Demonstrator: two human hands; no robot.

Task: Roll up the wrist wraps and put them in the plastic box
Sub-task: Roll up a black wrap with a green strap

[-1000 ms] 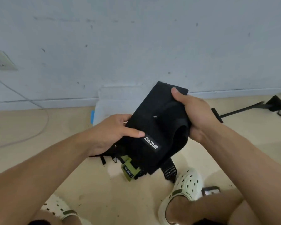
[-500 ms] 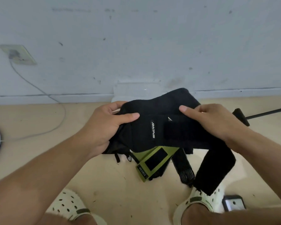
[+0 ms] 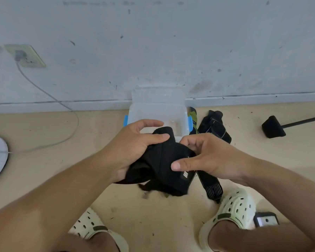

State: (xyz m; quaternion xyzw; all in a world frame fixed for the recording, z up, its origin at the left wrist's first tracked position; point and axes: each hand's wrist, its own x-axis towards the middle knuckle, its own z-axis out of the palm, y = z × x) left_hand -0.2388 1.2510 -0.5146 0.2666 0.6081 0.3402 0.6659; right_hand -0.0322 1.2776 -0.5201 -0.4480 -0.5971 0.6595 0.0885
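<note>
Shoes: two pale clogs (image 3: 233, 208) are seen at the near edge of the floor (image 3: 44, 160), one under each forearm.
Left hand: the left hand (image 3: 135, 150) is curled around the black wrist wrap (image 3: 164, 164); the thumb is pressed on its top fold.
Right hand: the right hand (image 3: 205, 159) is closed on the same wrap, with the thumb laid near the white logo.
Wrap in hand: it is held above the floor, just in front of the plastic box (image 3: 158, 113), and is rolled only in part; a loose end hangs below.
Box: it is placed against the wall with the lid open; what lies inside cannot be told.
Other wraps: a green wrap (image 3: 193, 119) and a dark one (image 3: 215, 124) are left unrolled beside the box's right side.
Progress: the task is judged to be at an early stage.
</note>
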